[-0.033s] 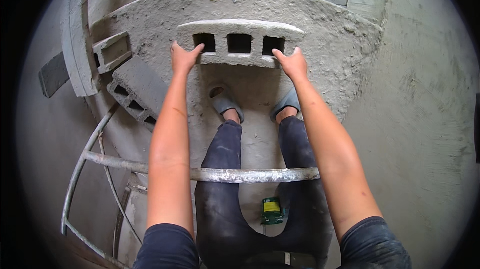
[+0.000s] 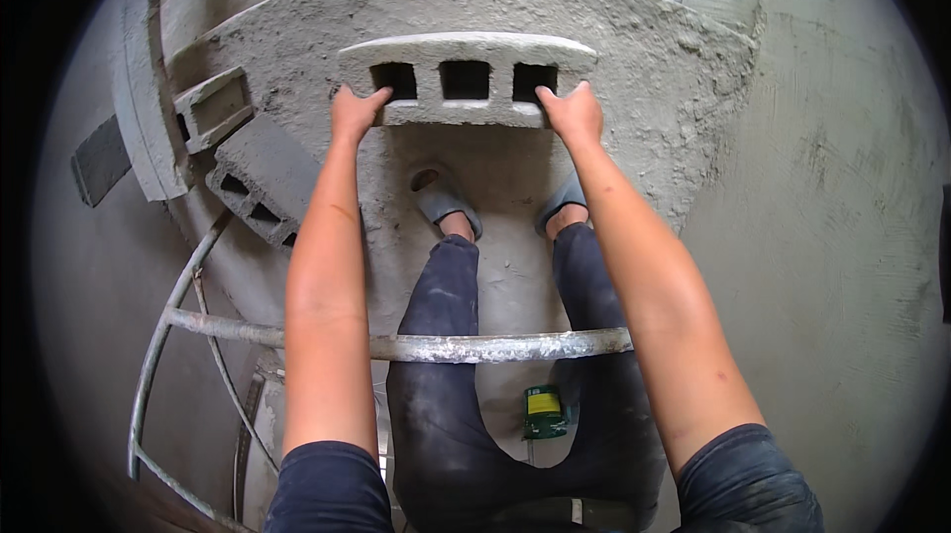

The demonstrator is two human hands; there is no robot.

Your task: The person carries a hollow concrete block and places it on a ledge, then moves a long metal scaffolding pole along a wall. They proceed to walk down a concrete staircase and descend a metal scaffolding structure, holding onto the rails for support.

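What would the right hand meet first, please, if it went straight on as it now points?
Most likely the hollow concrete block, since the right hand grips its right end. Beyond that seems to lie the rough grey surface, though depth is hard to judge here.

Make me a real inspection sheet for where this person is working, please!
Surface: rough grey cement-like slab, bumpy.
Job's things: long grey concrete block with three squarish holes, gripped at both ends.
Clutter: grey block with holes in its end at left; green container with yellow label between the legs.
Hands: left hand has its thumb at the block's left hole, right hand at the right; other fingers mostly hidden.
Cables: nothing seen.
Surroundings: worn round metal rail crosses above the legs; smooth grey wall-like surface at right.
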